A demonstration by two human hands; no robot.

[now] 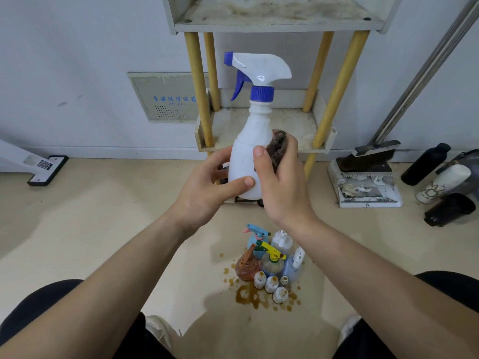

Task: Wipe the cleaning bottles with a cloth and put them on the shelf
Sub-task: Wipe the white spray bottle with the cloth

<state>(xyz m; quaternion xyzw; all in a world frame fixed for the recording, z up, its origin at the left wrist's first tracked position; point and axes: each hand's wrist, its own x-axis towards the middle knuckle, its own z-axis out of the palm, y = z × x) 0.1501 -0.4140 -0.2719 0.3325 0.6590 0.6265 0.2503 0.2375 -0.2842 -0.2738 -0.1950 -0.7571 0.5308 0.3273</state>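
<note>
Dark-trousered knees (39,307) fill bottom corners of frame, bare forearms reaching up-centre. Between them, lower centre: cluster of small dirty spray and dropper bottles (270,265) standing on beige floor (103,203) in a brown spill (248,296).

Centre frame: white plastic trigger-spray bottle w/ blue nozzle and collar (252,141), held upright in the air, in front of the lower tier of the grey shelf unit on yellow wooden posts (282,24).

Left hand (207,185): wrapped round bottle's lower body, thumb across the front, fingers behind.
Right hand (281,177): pinching a dark brown cloth pad (278,146) against bottle's right flank, thumb on front face.

Handling (judgement): prob. light, thin-walled, may give under a squeeze; smooth plastic likely slippery if wet. Fill level can't be read through opaque wall. Best hold = low body or narrow neck under collar; avoid trigger.

Hard to make out: bottle base hidden by hands; far side of bottle unseen, so cleanliness there unknown. Shelf top tier cut off at upper edge. Right edge: dark bottles (425,164), partly cropped.
</note>
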